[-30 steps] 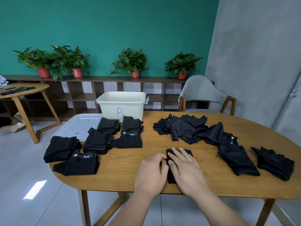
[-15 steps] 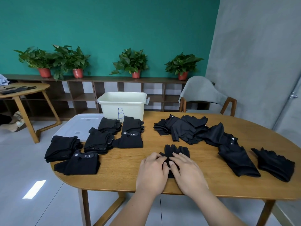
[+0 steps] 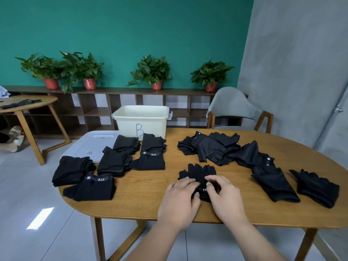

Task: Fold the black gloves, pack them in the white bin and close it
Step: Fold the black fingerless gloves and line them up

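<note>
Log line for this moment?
folding | left hand on black fabric glove | right hand pinching it | white plastic bin open

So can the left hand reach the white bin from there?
Probably yes, with a stretch. The left hand rests on a black glove close by; the white bin stands open farther back. Only low folded gloves lie between, so it can pass over.
</note>
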Tool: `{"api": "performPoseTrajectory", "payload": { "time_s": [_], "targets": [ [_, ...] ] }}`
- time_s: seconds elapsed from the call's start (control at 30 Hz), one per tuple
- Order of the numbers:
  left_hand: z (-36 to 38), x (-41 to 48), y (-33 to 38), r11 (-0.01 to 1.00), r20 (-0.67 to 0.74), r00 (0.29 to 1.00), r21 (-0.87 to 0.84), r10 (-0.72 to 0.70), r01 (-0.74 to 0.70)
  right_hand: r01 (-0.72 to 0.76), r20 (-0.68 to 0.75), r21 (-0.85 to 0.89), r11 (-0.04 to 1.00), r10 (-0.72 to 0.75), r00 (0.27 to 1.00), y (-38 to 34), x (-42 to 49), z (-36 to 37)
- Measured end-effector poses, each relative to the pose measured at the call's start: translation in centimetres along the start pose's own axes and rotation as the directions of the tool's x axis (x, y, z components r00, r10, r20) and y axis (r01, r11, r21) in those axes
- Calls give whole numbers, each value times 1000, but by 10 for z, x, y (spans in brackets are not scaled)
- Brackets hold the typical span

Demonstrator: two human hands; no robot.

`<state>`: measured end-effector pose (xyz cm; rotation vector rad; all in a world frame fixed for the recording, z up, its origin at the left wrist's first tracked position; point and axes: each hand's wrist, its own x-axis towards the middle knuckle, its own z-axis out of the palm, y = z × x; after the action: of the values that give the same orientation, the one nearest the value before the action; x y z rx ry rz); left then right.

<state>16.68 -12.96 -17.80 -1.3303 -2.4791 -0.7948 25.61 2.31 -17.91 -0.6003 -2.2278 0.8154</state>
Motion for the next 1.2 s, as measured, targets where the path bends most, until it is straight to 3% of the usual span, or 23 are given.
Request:
{"api": "performPoseTrajectory", "payload": {
  "time_s": [0.23, 0.37, 0.7, 0.97, 1.1, 1.2],
  "targets": [
    [5, 7, -6, 989, -12, 989, -26, -148, 147, 103, 155, -80, 991, -89, 984, -5, -3, 1],
    [6, 8, -6, 979, 5, 983, -83, -185, 185, 178, 142, -137, 974, -159, 977, -1, -3, 6],
    [3, 5, -8, 976, -52, 988, -171, -146, 135, 105, 16, 16, 994, -105, 994, -4, -4, -2],
    [4, 5, -8, 963, -112, 971, -191, -213, 189, 22, 85, 133, 991, -33, 996, -9, -3, -11],
    [2, 6, -8, 923, -106, 939, -247, -327, 294, -25, 235, 53, 998, 12, 972, -10, -2, -10],
    [0, 5, -7, 912, -118, 927, -260, -357, 318, -30, 173, -11, 1000, 31, 984, -10, -2, -5]
  ]
}}
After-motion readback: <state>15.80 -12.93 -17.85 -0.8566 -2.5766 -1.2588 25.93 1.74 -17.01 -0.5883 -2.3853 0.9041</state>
